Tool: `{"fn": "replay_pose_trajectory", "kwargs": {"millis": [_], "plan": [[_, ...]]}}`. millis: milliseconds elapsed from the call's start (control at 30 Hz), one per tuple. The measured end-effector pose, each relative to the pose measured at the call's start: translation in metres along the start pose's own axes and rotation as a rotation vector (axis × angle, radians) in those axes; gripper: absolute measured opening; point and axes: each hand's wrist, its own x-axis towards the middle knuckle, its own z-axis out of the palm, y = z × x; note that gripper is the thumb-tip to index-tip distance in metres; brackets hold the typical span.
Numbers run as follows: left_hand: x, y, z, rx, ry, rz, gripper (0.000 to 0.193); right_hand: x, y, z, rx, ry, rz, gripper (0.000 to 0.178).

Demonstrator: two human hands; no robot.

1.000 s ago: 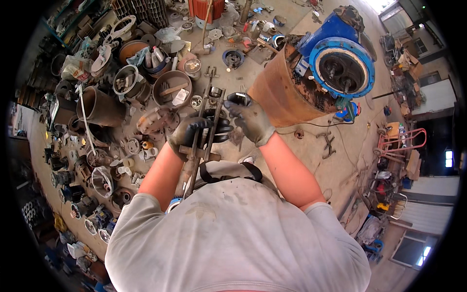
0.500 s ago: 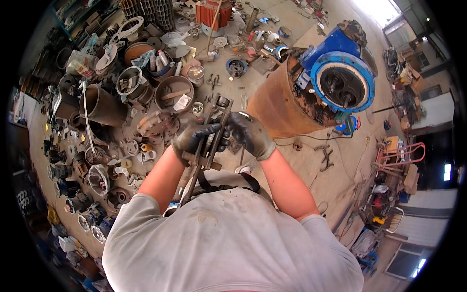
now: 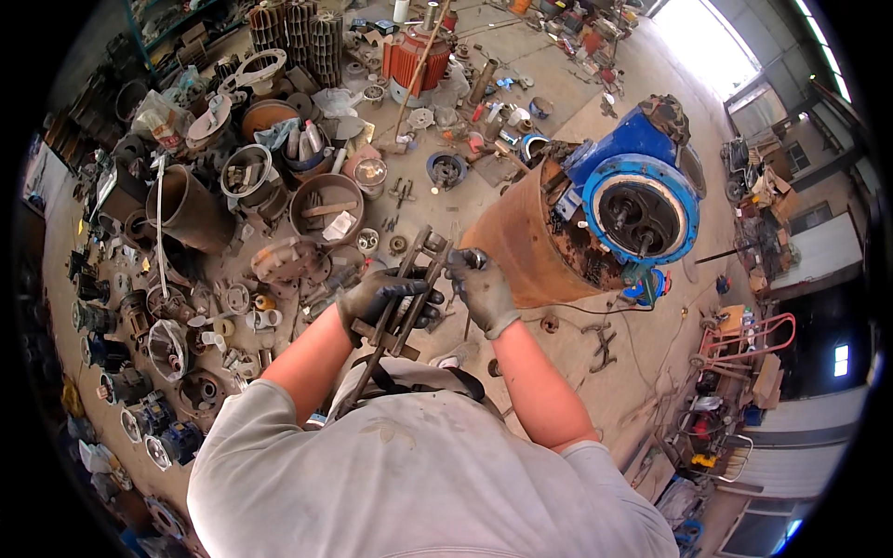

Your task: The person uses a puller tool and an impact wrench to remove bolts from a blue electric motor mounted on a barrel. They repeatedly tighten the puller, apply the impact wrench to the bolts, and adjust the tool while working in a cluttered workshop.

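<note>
My left hand [image 3: 386, 299], in a dark, dirty work glove, is closed around a steel frame of two long parallel bars [image 3: 415, 302], which resembles a puller. Short crosspieces join the bars, and its near end reaches back toward my waist. A round metal piece [image 3: 434, 242] sits between the bars at the far end. Just right of that end is my right hand [image 3: 482, 286], gloved too, its fingers curled together. What those fingers hold, if anything, I cannot make out.
To the right ahead stands a rusty drum [image 3: 521, 237] with a blue gear housing [image 3: 642, 209] on it. Pots, pans and a rusty flanged part [image 3: 286, 259] crowd the floor at left. A red motor [image 3: 414, 63] stands farther off; a red hand truck [image 3: 744, 342] is at right.
The view has shifted, so the surroundings sit lower in it. My right hand has drawn slightly away from the bars, its fingers now more curled. My left hand keeps its grip.
</note>
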Motion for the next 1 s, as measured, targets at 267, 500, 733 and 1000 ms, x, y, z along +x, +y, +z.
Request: {"fn": "replay_pose_trajectory", "kwargs": {"millis": [267, 500, 733, 1000], "plan": [[0.015, -0.018, -0.029, -0.017, -0.141, -0.006, 0.044, -0.003, 0.018, 0.002, 0.161, -0.128, -0.034, 0.04], [0.028, -0.022, -0.037, -0.147, -0.098, -0.043, 0.044, 0.001, 0.032, 0.004, -0.138, 0.005, -0.219, 0.035], [0.027, -0.014, -0.018, -0.138, -0.056, 0.004, 0.037, -0.017, 0.021, 0.007, -0.218, 0.114, -0.192, 0.033], [0.039, -0.015, -0.043, -0.114, -0.156, -0.077, 0.043, -0.002, 0.048, 0.009, -0.119, 0.08, -0.13, 0.052]]}}
